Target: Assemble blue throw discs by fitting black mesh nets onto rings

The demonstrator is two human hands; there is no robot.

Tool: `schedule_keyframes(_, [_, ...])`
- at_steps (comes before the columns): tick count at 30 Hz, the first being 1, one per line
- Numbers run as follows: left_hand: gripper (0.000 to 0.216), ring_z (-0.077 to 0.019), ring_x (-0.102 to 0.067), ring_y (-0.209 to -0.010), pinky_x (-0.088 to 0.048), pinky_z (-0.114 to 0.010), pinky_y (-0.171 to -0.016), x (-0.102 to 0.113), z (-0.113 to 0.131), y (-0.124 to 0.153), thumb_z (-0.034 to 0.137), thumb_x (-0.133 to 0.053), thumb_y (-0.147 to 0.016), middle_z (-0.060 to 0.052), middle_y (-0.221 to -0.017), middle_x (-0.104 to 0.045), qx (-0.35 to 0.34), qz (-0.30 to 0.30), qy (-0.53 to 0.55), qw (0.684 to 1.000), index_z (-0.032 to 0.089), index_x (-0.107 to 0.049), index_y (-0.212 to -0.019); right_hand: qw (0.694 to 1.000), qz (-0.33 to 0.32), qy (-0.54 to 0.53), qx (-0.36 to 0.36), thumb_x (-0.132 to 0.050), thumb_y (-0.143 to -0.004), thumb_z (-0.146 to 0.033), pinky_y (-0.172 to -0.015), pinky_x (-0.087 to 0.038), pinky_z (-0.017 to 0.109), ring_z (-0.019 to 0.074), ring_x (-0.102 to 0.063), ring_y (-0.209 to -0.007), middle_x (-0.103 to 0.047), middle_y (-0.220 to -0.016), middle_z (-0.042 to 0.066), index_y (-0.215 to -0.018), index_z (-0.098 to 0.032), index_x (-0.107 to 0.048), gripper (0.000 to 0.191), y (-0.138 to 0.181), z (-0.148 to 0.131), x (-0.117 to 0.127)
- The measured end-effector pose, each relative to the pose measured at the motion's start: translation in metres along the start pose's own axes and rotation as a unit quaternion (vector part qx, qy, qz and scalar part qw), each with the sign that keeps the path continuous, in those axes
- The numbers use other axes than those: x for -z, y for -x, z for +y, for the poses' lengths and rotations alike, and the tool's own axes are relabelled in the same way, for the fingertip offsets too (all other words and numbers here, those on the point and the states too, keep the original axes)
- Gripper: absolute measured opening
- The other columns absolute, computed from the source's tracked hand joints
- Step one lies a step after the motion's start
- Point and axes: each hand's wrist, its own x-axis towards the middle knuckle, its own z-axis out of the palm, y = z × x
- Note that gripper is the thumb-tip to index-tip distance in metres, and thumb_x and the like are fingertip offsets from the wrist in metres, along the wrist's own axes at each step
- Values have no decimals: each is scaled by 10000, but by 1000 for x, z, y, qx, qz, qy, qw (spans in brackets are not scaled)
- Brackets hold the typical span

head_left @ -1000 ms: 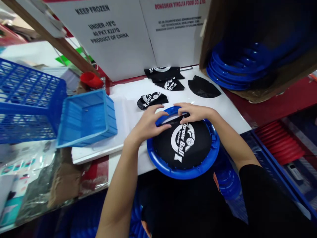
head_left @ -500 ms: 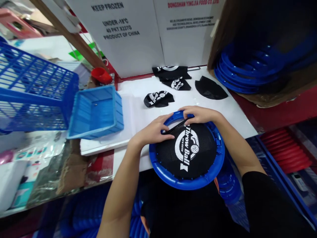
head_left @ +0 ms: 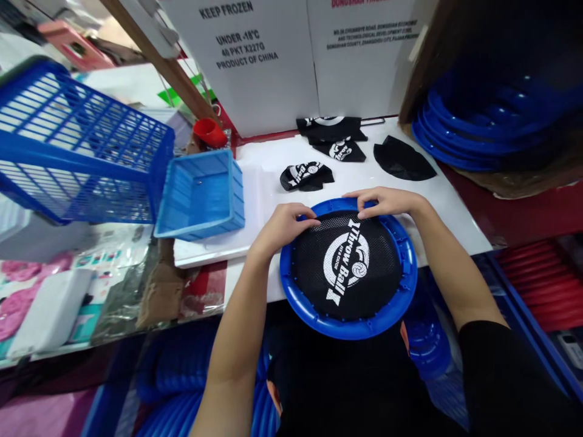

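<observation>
A round black mesh (head_left: 380,267) with white "Throw Ball" print lies inside a blue plastic ring (head_left: 348,326). Small pegs stand around the ring's inner side. At the ring's upper left, my left hand (head_left: 291,224) pinches the mesh edge between thumb and fingers. My right hand (head_left: 387,201) has its fingers closed over the upper right rim, with the thumb and fingertip on the mesh edge. The mesh now covers the ring's opening up to the far side. Beyond the ring lie a crumpled printed mesh piece (head_left: 306,177) and a folded black mesh piece (head_left: 404,159).
More printed mesh (head_left: 331,130) lies against the white carton (head_left: 273,91). A light-blue bin (head_left: 198,197) and a blue basket (head_left: 113,164) stand left, near a red cup (head_left: 209,132). Blue rings (head_left: 473,142) are stacked in a box at right.
The mesh edge has been drawn up to the ring's far side, closing the gap there. Both hands have shifted slightly along the rim. The view has swung a little left.
</observation>
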Motion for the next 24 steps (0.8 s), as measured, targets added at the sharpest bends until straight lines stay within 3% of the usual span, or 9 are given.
schedule_keyframes(6, [114,-224,-736,-906,-562,-362,-858,1,-2,-1,339,-797,-828,-48,-921,-840,35,21,38,998,236,-845,-844,999,28,-35,11,-739,-898,-608,-1248,-354,539,368,-538,-1500,-625,-1593,110,-808,-219,-677,404,3,2,3])
schedule_keyframes(14, [202,-228,-737,-942,-568,-365,-895,10,-1,0,402,-732,-871,-54,-937,-834,46,-29,37,998,218,-813,-847,997,65,-28,25,-705,-918,-572,-1107,-474,523,342,-670,-1285,-723,-1457,143,-817,-206,-652,383,2,6,1])
schedule_keyframes(24, [181,-252,-756,-934,-585,-384,-909,16,-9,-1,374,-784,-808,-69,-932,-848,80,-52,67,993,213,-850,-855,997,53,-49,21,-716,-907,-534,-1178,-429,523,328,-646,-1349,-731,-1443,120,-764,-218,-619,359,-1,9,1])
